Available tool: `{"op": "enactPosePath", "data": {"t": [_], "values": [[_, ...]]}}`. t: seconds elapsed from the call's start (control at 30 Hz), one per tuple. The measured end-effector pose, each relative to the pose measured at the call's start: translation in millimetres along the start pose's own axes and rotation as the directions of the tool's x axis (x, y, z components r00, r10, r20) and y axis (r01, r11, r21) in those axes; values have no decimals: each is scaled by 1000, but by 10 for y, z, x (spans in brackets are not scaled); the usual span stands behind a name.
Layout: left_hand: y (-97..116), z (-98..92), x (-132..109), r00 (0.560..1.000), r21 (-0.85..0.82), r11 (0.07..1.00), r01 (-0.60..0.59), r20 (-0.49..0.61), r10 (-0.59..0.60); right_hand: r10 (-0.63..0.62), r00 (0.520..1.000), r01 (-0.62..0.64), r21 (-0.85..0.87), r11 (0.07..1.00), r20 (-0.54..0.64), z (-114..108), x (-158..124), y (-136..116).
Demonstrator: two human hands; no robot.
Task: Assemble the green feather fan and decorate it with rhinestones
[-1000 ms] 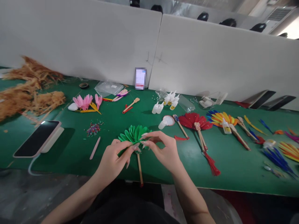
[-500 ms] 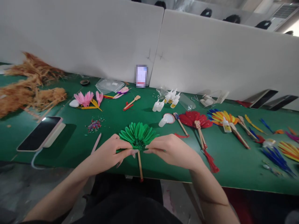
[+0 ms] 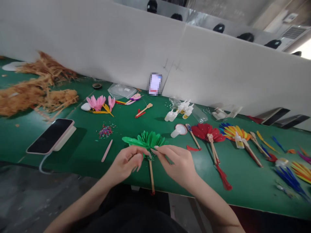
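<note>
A green feather fan (image 3: 153,137) lies on the table before me, its pale wooden handle (image 3: 152,176) pointing toward my body. One longer green feather (image 3: 131,141) sticks out sideways to the left of the other feathers. My left hand (image 3: 127,161) is at the fan's lower left, fingers curled and the index fingertip at the fan's base; what it pinches is hidden. From the right, my right hand (image 3: 178,163) has thumb and fingertips pinched together over the fan's centre, at the inner end of that sideways feather.
A red feather fan (image 3: 206,133) and a multicoloured one (image 3: 234,131) lie to the right. Small glue bottles (image 3: 186,110) and an open tub (image 3: 181,129) stand behind. At left are a phone (image 3: 51,136), a pink stick (image 3: 107,150), coloured bits (image 3: 105,131) and dried plumes (image 3: 43,94).
Both hands have moved inward from the fan's lower edges to its centre. A green feather now juts out to the left. The whole view has shifted slightly.
</note>
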State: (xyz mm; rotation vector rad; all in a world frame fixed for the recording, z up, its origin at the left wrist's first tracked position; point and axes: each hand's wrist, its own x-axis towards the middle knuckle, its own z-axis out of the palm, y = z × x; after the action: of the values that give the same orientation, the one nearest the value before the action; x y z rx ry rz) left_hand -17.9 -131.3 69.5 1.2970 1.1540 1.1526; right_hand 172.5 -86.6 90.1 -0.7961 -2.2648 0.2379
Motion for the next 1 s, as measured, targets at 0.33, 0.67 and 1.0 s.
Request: {"op": "enactPosePath", "data": {"t": [0.33,0.67,1.0], "values": [[62,33,-10,956,143,989,30,-294,13,-46,970,24,91,996,238,92,114,-191],[143,-75,-12,888,44,995,91,-456,-61,169,875,-401,482,779,454,-68,157,-223],[247,52,-8,977,201,979,20,-211,23,220,923,-358,494,793,316,-75,34,-117]]}}
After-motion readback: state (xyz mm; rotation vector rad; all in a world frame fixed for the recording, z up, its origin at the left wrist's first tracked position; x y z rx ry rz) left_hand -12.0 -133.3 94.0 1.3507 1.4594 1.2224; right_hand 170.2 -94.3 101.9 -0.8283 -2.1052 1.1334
